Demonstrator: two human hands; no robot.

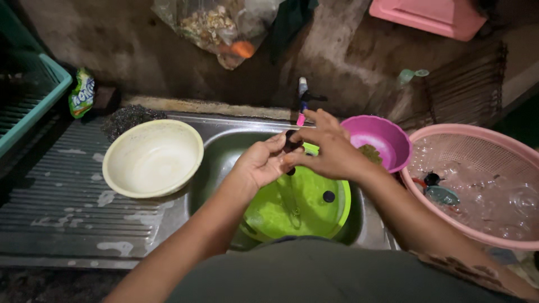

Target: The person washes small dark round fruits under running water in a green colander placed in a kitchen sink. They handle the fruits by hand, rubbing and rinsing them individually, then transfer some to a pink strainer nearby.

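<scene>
A: Start at the fingers; what are they doing?

B: Both hands meet over the steel sink (224, 140); the right hand (328, 148) pinches a small dark object (291, 140) at its fingertips, and the left hand (261, 163) cups beneath it, fingers curled and touching it; what the object is, I cannot tell.

A: Why hold it there?

B: Likely for rinsing; a tap (303, 92) stands at twelve o'clock, and a green basin (275, 216) sits below to catch drips.

A: And the containers around?

B: At nine o'clock a cream bowl (152, 158) rests empty on the ridged drainboard (62, 191); at two o'clock a magenta bowl (396, 137) holds a greenish scrap; at three o'clock a pink basket (477, 146) holds clear glassware and a dark-knobbed lid; the green basin holds two dark round pieces.
</scene>
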